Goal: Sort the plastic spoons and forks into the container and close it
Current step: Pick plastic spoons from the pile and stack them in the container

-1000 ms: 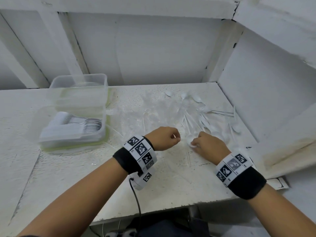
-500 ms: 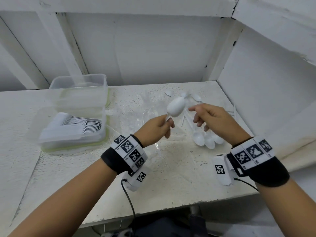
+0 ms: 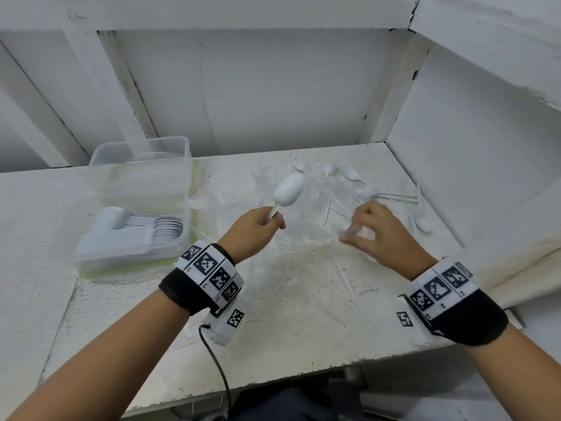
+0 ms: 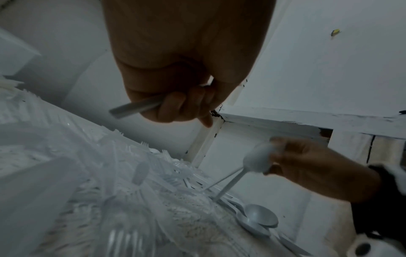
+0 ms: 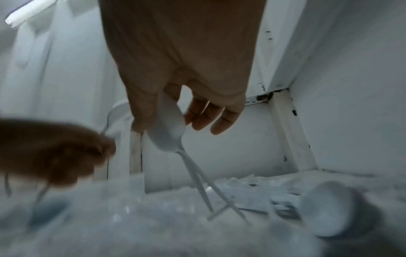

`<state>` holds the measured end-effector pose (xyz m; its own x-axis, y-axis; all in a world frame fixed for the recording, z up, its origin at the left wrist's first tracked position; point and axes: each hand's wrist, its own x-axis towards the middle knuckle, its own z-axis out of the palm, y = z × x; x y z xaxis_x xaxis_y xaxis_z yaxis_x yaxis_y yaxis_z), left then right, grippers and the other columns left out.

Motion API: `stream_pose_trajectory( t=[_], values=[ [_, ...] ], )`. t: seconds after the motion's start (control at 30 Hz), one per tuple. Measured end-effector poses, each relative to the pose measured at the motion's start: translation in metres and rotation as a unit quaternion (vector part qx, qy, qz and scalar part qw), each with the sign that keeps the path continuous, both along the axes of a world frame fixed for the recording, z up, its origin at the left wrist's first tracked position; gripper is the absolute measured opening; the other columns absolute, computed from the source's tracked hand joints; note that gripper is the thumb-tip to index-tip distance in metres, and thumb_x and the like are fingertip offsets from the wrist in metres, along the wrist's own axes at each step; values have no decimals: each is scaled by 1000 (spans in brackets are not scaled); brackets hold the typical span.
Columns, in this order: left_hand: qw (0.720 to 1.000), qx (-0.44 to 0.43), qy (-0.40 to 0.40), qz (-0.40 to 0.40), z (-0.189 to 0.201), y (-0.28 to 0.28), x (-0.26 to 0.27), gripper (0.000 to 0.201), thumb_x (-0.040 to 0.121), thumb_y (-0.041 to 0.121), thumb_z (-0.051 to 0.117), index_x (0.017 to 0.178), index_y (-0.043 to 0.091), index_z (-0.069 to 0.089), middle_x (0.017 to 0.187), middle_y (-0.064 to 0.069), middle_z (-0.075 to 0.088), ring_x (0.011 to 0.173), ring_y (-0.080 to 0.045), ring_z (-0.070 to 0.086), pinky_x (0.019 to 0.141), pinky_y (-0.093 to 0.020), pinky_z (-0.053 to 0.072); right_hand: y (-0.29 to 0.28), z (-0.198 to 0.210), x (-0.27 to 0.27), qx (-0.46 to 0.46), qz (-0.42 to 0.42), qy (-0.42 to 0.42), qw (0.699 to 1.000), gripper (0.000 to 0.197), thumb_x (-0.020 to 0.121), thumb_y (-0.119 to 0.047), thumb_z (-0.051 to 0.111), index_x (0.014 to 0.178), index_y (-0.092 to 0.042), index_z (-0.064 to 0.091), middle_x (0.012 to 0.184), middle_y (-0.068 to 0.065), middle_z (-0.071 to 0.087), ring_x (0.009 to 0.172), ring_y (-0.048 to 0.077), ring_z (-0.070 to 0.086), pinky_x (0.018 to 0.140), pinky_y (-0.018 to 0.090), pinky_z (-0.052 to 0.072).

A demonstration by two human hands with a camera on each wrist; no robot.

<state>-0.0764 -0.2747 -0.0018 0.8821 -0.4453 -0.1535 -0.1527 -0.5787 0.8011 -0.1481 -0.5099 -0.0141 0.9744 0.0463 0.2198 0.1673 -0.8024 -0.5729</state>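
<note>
Head view: the left hand is curled into a fist round the handles of a stack of white spoons, whose nested bowls stick up and away from the knuckles, above the worktop. The right hand hovers just to the right, thumb and forefinger brought together and the other fingers loosely bent; what it pinches is washed out here. Behind it, loose spoons lie scattered toward the right wall, and clear forks are spread over the middle of the worktop, hard to tell from the white surface. At the left stands the container, open, with a row of spoons lying on their sides in it. A second clear tub sits just behind it.

Left wrist view: the left hand grips the handle ends, which jut out to the left below the fingers. Lower right, the right hand holds spoon bowls with thin handles hanging down toward more spoons lying on the worktop.

Right wrist view: the right hand pinches the bowls of a few spoons between thumb and forefinger, their handles splaying downward; the remaining fingers are relaxed. The left hand is a blurred shape at left.
</note>
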Motion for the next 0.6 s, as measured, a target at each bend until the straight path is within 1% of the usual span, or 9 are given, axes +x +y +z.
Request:
stream_pose_trajectory(
  t=[0.07, 0.17, 0.23, 0.3, 0.33, 0.4, 0.47, 0.5, 0.6],
  values=[
    [1000, 16, -15, -16, 1, -7, -1, 27, 99, 25, 38, 92, 12, 61, 68, 5, 45, 62, -9, 42, 58, -19, 34, 6, 18, 1, 139, -43, -12, 989, 16, 79, -21, 72, 77, -20, 56, 85, -6, 51, 79, 3, 50, 71, 9, 42],
    [998, -7, -46, -37, 5, -24, -4, 27, 96, 28, 47, 97, 6, 63, 69, 4, 50, 60, -6, 42, 56, -16, 32, 13, 37, 3, 313, -104, -22, 944, 14, 82, -19, 68, 74, -22, 56, 76, -6, 57, 72, 4, 55, 69, 18, 49],
    [996, -60, -49, -47, 12, -34, -9, 25, 92, 35, 53, 102, 15, 61, 80, 5, 55, 66, -3, 47, 60, -13, 36, 19, 43, 4, 409, -110, -7, 906, 16, 76, -33, 69, 75, -21, 59, 73, -5, 62, 74, 10, 58, 67, 25, 51],
    [993, -92, -28, -74, 15, -40, -15, 22, 88, 40, 57, 105, 26, 56, 87, 13, 54, 68, 1, 50, 60, -9, 38, 25, 46, 6, 486, -122, -2, 866, 32, 61, -48, 69, 76, -21, 61, 72, -9, 65, 73, 9, 61, 63, 23, 49],
    [991, -97, -21, -85, 15, -43, -18, 17, 87, 39, 59, 100, 28, 55, 84, 15, 53, 64, 2, 49, 57, -7, 37, 27, 46, 8, 518, -131, -3, 845, 32, 60, -48, 69, 76, -21, 60, 71, -10, 66, 72, 7, 60, 62, 22, 48],
    [991, -103, -25, -79, 10, -45, -22, 11, 89, 35, 60, 84, 25, 57, 71, 12, 50, 55, 2, 45, 51, -6, 33, 32, 45, 10, 574, -154, -8, 804, 19, 75, -39, 65, 74, -22, 58, 71, -11, 64, 73, 8, 58, 61, 23, 46],
    [992, -114, -17, -61, 5, -44, -24, 18, 92, 30, 56, 84, 16, 62, 67, 8, 53, 58, -2, 46, 50, -8, 33, 37, 42, 12, 603, -183, -3, 776, 14, 86, -33, 60, 77, -22, 58, 78, -8, 64, 75, 9, 57, 62, 24, 44],
    [991, -118, -10, -53, 3, -43, -24, 20, 93, 29, 54, 87, 13, 64, 66, 8, 55, 61, -7, 48, 52, -8, 34, 40, 40, 12, 618, -182, 5, 765, 15, 84, -37, 60, 82, -22, 60, 82, -5, 63, 76, 10, 57, 62, 24, 44],
    [991, -131, 2, -35, -1, -39, -25, 28, 95, 31, 50, 86, 9, 65, 61, 6, 52, 59, -11, 45, 50, -10, 34, 56, 31, 9, 654, -149, 71, 739, 44, 68, -52, 61, 96, -18, 62, 87, -1, 63, 77, 12, 59, 61, 26, 46]
  ],
)
